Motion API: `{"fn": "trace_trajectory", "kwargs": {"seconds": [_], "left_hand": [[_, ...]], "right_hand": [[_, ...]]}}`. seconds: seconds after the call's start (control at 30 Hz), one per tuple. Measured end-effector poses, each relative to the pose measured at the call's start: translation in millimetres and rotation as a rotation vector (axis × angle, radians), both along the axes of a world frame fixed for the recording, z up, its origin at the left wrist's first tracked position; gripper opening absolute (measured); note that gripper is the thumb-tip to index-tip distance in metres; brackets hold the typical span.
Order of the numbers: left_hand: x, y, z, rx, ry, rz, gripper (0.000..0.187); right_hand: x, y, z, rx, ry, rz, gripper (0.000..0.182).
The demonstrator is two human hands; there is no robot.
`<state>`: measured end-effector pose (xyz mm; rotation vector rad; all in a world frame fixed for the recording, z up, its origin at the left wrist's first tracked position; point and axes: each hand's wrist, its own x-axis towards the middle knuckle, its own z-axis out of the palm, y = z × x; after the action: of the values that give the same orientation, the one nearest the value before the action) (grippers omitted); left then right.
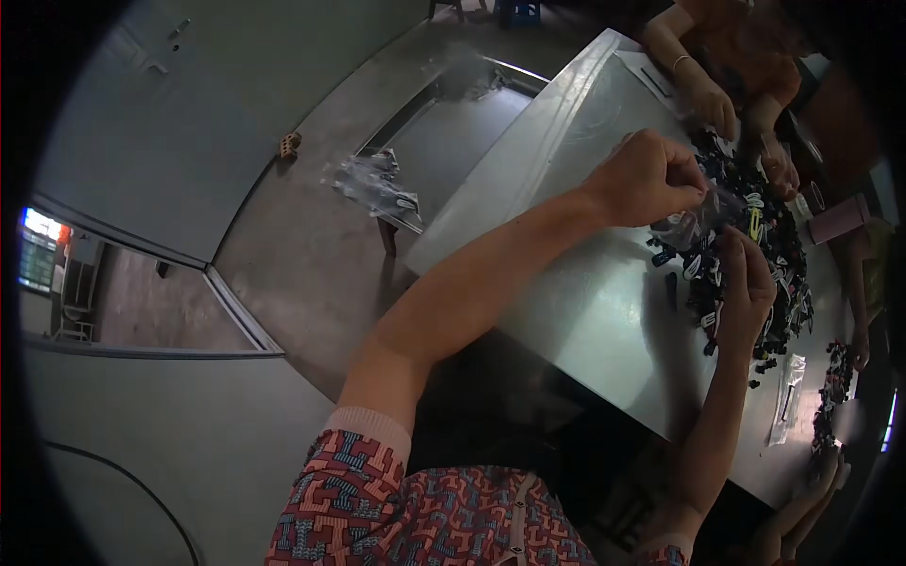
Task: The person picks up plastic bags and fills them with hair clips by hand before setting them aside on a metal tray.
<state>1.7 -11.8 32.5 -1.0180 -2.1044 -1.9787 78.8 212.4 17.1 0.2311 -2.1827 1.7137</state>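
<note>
My left hand [656, 179] is closed, thumb and fingers pinching the upper edge of a small clear plastic bag [696, 223]. Just below and to the right, my right hand [747, 280] has its fingertips pressed together at the bag's side. Some small dark and pale pieces show through the bag, though its contents are hard to make out. Under and around both hands spreads a pile of small black clip-like pieces [788, 274], some with white parts. A yellow piece [755, 222] stands out among them.
The pile lies on a shiny metal table [604, 311]. Across it, another person's hands [714, 108] reach into the pieces. A pink cup [838, 220], a flat plastic packet [788, 401] and a second pile [834, 391] are on the right. Plastic bags [377, 184] rest on a low tray table [453, 141].
</note>
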Motion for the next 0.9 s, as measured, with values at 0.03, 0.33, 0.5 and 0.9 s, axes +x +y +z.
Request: {"fn": "trace_trajectory", "kwargs": {"seconds": [0.03,0.33,0.5,0.9], "left_hand": [[1,-4,6,0.023,0.012,0.051,0.010],[-3,-96,56,0.111,0.259,0.390,0.014],[-8,-180,27,-0.090,0.115,0.605,0.015],[-88,-310,-202,-0.367,-0.248,1.006,0.016]], "right_hand": [[-2,4,-4,0.036,0.018,-0.014,0.025],[4,-8,-5,0.293,0.084,-0.004,0.017],[11,-23,6,0.492,0.094,0.014,0.014],[8,-26,1,0.582,0.082,0.047,0.015]]}}
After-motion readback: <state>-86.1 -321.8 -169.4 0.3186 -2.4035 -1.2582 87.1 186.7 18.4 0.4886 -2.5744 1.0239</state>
